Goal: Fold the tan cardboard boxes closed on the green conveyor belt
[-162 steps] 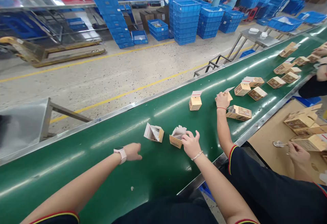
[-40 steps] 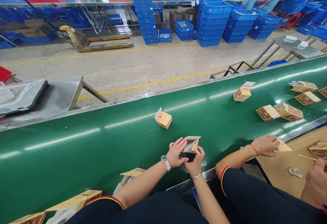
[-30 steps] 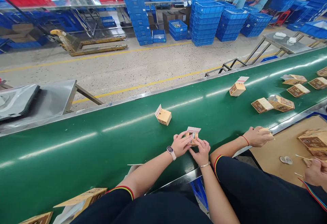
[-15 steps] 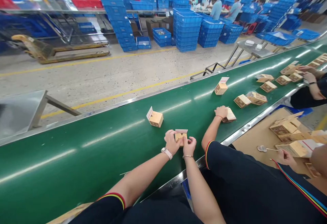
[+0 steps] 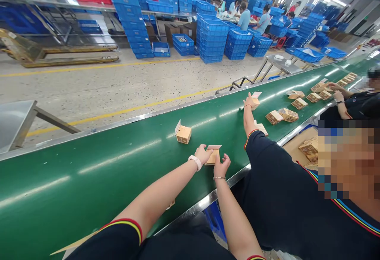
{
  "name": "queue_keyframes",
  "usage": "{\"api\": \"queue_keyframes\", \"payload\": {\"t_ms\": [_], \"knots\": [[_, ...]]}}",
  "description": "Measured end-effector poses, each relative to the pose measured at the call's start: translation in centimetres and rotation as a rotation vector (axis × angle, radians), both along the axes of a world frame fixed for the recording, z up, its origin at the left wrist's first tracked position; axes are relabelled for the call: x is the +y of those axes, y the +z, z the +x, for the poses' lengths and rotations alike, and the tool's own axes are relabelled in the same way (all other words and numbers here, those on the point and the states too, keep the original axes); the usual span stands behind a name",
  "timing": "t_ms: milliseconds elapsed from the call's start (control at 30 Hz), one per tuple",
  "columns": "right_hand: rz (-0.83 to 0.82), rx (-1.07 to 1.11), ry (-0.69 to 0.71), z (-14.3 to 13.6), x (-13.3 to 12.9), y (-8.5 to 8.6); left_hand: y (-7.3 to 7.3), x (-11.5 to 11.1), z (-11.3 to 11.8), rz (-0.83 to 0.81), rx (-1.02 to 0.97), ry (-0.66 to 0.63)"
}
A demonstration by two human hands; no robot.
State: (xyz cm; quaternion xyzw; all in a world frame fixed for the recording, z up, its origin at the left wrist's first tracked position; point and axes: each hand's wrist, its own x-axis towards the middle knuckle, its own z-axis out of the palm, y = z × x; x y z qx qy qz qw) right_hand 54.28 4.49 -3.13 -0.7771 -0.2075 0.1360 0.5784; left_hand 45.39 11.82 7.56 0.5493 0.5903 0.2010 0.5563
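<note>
A wide green conveyor belt (image 5: 113, 173) with a bright metal edge runs from near left to far right. Near its right-hand edge stands the small tan cardboard box (image 5: 212, 158) being handled, its pale flap with a red line raised at the far side. The person's left hand (image 5: 203, 155), with a pale band at the wrist, lies along the box's left side, thumb toward the flap; whether its fingers grip cannot be told. The right hand (image 5: 221, 166), with a thin bracelet, touches the box's right part with one digit, the other fingers parted and loosely curled. To the left and farther across the belt stands a second tan printed box (image 5: 184, 135), its white flap upright on its left side. To the right, a co-worker's hand (image 5: 250, 101) touches a tan box with a raised pale flap (image 5: 256, 103); beyond it lie more boxes, among them a touching pair of brown-printed cartons (image 5: 289, 115). Across the floor stand stacks of blue plastic crates (image 5: 212, 40) and a yellowish pallet truck (image 5: 25, 50).
</note>
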Motion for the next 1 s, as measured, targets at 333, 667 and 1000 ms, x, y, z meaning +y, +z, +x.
{"api": "queue_keyframes", "payload": {"t_ms": [333, 667, 1000], "knots": [[0.203, -0.491, 0.747, -5.0, -9.6, 2.9, 10.4, -13.3, -21.4, 0.683, -0.297, 0.154], [0.177, -0.801, 1.205, -4.9, -4.7, 2.5, -6.1, -12.8, -16.8, 0.705, 0.269, -0.272], [-0.019, -0.791, 1.363, -5.2, -2.8, 4.1, -5.6, -10.3, -13.7, 0.592, 0.327, -0.355]]}}
